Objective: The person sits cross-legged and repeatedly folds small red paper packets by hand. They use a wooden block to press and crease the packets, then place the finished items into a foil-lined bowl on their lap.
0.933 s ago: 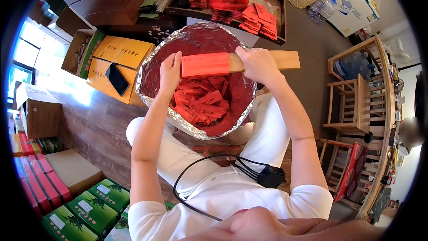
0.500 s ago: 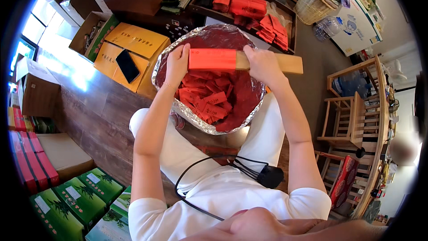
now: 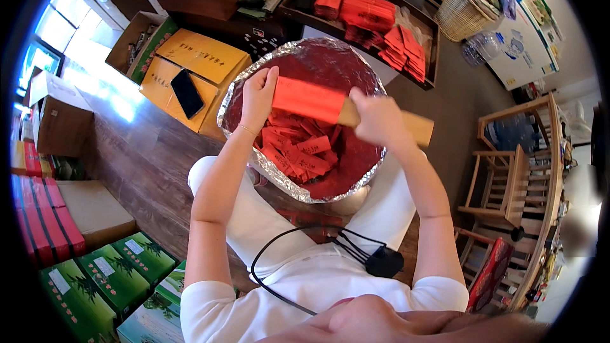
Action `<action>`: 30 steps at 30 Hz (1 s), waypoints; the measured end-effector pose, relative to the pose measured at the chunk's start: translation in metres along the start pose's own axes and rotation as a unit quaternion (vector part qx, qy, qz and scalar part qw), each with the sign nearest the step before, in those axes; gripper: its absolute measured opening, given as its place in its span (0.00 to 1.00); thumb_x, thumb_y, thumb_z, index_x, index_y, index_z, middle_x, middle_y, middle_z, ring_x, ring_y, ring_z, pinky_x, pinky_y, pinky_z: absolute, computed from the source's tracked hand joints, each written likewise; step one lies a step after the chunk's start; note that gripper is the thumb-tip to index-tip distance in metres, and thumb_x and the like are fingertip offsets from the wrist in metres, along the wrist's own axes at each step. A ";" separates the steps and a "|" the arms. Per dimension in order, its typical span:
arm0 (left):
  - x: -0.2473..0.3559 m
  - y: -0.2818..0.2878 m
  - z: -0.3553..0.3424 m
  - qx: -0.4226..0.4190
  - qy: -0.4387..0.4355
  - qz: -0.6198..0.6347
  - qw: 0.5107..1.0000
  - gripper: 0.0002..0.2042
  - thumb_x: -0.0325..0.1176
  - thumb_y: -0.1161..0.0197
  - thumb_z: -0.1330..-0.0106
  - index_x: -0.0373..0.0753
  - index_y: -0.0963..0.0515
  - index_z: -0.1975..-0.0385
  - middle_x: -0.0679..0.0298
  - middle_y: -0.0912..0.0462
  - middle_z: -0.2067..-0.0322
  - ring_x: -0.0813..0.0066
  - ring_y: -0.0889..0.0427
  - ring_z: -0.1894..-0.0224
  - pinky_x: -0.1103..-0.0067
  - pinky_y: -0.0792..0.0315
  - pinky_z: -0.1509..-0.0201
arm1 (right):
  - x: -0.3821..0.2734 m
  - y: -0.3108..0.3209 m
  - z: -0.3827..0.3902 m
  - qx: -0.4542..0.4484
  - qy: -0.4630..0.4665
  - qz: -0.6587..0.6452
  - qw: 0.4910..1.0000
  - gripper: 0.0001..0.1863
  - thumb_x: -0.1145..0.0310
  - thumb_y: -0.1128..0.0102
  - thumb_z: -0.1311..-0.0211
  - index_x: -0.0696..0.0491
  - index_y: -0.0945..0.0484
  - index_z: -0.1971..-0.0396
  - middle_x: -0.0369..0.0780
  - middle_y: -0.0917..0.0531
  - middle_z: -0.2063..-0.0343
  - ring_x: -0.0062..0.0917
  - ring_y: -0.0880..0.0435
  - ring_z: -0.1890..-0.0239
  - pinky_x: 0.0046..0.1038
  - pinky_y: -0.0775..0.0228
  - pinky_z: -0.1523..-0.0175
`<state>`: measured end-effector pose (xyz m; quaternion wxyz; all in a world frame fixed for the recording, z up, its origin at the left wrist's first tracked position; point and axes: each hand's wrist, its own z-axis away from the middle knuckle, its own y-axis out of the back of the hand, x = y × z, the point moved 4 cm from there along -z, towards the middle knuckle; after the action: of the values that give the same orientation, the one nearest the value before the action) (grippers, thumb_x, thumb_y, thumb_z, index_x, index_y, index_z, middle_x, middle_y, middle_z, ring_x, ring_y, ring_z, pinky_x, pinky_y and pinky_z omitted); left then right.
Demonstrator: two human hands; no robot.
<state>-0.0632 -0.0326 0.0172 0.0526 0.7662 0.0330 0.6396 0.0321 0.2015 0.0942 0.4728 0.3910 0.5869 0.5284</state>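
I have the left hand [image 3: 258, 94] pinching the left end of a flat, bright red paper sleeve [image 3: 309, 98], thumb uppermost; I cannot tell how the fingers lie behind it. My right hand [image 3: 380, 119], slightly blurred, is closed around a flat, tan wooden strip [image 3: 417, 128] just beside the sleeve's right end, and the strip sticks out past that hand. Sleeve and strip form one line, tilting down to the right, above a round, dark red basin with a crinkled silver foil rim [image 3: 279, 185]. Inside the basin I see a loose heap of small red paper packets [image 3: 298, 152]. Beyond it, a dark, shallow wooden tray [image 3: 434, 57] holds stacked red packets [image 3: 368, 11]. Left of the basin, a black phone [image 3: 187, 93] rests on a yellow cardboard box [image 3: 203, 54].
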 end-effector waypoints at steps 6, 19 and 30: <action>0.015 -0.008 0.012 -0.002 0.031 0.075 0.997 0.18 0.36 0.45 0.29 0.34 0.34 0.81 0.75 0.42 0.84 0.88 0.46 0.78 0.82 0.46 0.76 | 0.014 -0.017 -0.007 0.049 0.025 -0.046 0.997 0.20 0.74 0.40 0.60 0.53 0.32 0.62 0.47 0.21 0.81 0.45 0.19 0.75 0.43 0.29 0.70; 0.017 -0.017 0.016 -0.014 0.084 0.115 0.990 0.17 0.36 0.48 0.27 0.35 0.35 0.79 0.76 0.41 0.81 0.88 0.45 0.76 0.83 0.45 0.75 | 0.026 -0.024 -0.009 0.061 0.016 -0.049 0.997 0.19 0.75 0.37 0.60 0.52 0.33 0.65 0.44 0.20 0.79 0.42 0.19 0.72 0.40 0.31 0.69; 0.058 -0.017 0.021 -0.167 -0.020 0.063 0.984 0.12 0.29 0.35 0.37 0.36 0.27 0.56 0.68 0.22 0.64 0.87 0.27 0.58 0.84 0.30 0.53 | 0.035 0.002 0.003 0.206 0.073 0.033 0.975 0.20 0.80 0.39 0.61 0.54 0.35 0.65 0.41 0.23 0.79 0.37 0.20 0.74 0.36 0.30 0.71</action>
<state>-0.0316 -0.0095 0.0684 0.1404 0.7596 -0.1233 0.6229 0.0261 0.2357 0.0916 0.3203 0.4598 0.7024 0.4389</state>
